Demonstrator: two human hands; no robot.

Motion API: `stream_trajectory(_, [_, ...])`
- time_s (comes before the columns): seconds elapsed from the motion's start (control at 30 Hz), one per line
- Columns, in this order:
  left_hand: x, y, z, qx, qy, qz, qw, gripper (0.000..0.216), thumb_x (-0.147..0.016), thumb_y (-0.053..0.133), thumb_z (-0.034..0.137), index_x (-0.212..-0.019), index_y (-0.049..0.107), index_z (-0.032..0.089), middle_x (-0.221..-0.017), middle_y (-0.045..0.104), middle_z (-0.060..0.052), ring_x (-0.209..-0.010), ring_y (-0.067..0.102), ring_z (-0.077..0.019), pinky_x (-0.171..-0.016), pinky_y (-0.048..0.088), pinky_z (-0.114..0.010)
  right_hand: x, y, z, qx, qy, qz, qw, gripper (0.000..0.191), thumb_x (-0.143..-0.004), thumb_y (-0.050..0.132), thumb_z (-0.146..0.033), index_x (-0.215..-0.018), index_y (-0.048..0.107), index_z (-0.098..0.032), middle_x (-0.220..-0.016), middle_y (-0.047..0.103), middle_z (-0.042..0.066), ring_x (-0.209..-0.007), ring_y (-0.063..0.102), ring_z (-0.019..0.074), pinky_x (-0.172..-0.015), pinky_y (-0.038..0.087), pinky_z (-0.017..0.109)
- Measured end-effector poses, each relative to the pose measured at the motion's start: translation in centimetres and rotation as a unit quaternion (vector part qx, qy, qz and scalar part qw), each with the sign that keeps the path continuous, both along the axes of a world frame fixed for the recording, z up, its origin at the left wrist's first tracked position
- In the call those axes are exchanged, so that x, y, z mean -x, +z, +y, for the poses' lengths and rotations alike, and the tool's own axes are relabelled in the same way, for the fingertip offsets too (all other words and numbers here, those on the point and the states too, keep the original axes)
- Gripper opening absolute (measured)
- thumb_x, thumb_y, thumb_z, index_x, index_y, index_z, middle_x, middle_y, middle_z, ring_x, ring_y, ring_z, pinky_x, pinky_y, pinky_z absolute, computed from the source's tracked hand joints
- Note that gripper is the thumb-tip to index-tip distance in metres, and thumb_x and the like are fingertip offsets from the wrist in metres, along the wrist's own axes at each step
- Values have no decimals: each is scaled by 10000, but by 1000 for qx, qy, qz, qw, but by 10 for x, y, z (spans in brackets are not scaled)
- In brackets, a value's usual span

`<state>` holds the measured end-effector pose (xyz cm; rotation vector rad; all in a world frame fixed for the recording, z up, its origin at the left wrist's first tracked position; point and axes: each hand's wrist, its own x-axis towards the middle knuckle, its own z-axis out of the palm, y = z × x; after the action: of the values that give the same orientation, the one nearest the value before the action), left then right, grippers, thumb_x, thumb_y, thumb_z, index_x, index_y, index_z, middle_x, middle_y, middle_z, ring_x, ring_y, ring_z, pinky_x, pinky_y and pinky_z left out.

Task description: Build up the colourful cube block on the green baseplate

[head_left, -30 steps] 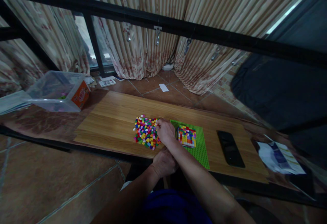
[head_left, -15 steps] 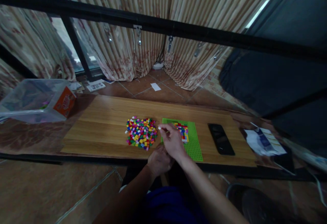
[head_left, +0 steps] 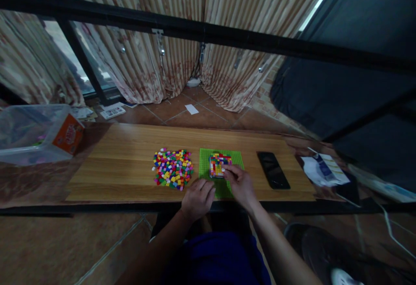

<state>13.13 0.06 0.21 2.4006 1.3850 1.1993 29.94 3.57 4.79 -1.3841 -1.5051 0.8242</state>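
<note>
My right hand (head_left: 241, 184) is over the right part of the green baseplate (head_left: 204, 157), with thumb and forefinger pinched on a small white brick (head_left: 223, 169). That brick is at the right side of a block of multicoloured bricks (head_left: 216, 163) on the plate; whether it touches them I cannot tell. My left hand (head_left: 199, 196) rests palm down at the plate's lower left corner, its fingers curled together. What lies under those fingers, if anything, is hidden. Left of the plate a heap of loose, small coloured bricks (head_left: 172, 168) is spread on the wooden board (head_left: 113, 163).
A black phone (head_left: 273, 170) lies right of the baseplate. Beyond the board's right end are a white and blue packet (head_left: 325, 170) and a cable. A clear plastic bin (head_left: 35, 146) with an orange label stands at the far left. A dark rail (head_left: 182, 24) crosses in front of the curtains.
My right hand has carried the white brick from beside the loose heap rightward to the brick block. My left hand has come apart from the right and now lies by the plate's corner.
</note>
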Motion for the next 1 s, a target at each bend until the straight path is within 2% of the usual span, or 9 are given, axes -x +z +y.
stream_trajectory(0.1, [3, 11, 0, 83, 44, -137, 986, 215, -942, 493, 239, -1125, 587, 175, -900, 662, -43, -760, 628, -136, -725, 524, -265, 5, 7, -8, 9, 47, -7, 999, 205, -858, 576, -303, -955, 746, -244, -976, 707, 50, -915, 659, 194, -865, 515, 361])
stream_trajectory(0.17, [3, 19, -2, 127, 38, -191, 973, 229, -936, 508, 251, -1136, 600, 188, -908, 672, -36, -760, 640, -128, -717, 527, -251, 9, 11, -13, 30, 81, 6, 996, 212, -865, 573, -284, -1005, 725, -243, -1009, 716, 44, -945, 663, 188, -892, 511, 355])
stream_trajectory(0.27, [0, 27, -6, 159, -1, -220, 962, 210, -920, 531, 258, -1086, 651, 210, -942, 703, -38, -847, 666, -146, -760, 531, -253, 13, 16, -19, 62, 111, 19, 992, 210, -866, 584, -275, -1041, 690, -233, -995, 725, 38, -935, 671, 180, -883, 512, 342])
stream_trajectory(0.37, [-3, 29, -8, 191, 4, -253, 948, 195, -917, 527, 260, -1027, 681, 215, -918, 723, -36, -824, 677, -149, -767, 536, -260, 14, 19, -23, 71, 111, 20, 991, 200, -858, 597, -269, -1039, 674, -228, -946, 722, 32, -912, 672, 176, -850, 513, 328])
stream_trajectory(0.47, [-3, 30, -7, 222, 9, -277, 935, 205, -891, 564, 278, -1047, 682, 215, -916, 732, -38, -799, 686, -155, -754, 547, -268, 12, 20, -24, 75, 123, 28, 989, 206, -856, 603, -266, -1050, 664, -231, -943, 717, 26, -911, 670, 171, -846, 510, 325])
stream_trajectory(0.6, [1, 40, -4, 251, -22, -261, 932, 203, -881, 568, 278, -1033, 693, 228, -990, 745, -39, -887, 700, -166, -812, 548, -275, 6, 19, -25, 77, 148, 18, 986, 220, -859, 608, -270, -1071, 658, -241, -946, 718, 17, -908, 671, 164, -853, 508, 325])
stream_trajectory(0.77, [4, 52, -4, 266, -25, -214, 940, 172, -876, 550, 251, -948, 704, 228, -915, 751, -20, -839, 699, -160, -773, 543, -266, 5, 15, -28, 80, 111, 28, 990, 233, -842, 644, -323, -1054, 685, -235, -960, 732, 30, -902, 680, 179, -845, 523, 334])
stream_trajectory(1.0, [-5, 38, -7, 285, -3, -299, 911, 155, -860, 569, 282, -933, 696, 230, -837, 741, -11, -752, 696, -158, -698, 562, -258, 13, 8, -36, 67, 62, 96, 991, 210, -837, 662, -403, -900, 744, -220, -957, 751, 55, -898, 690, 213, -831, 541, 357])
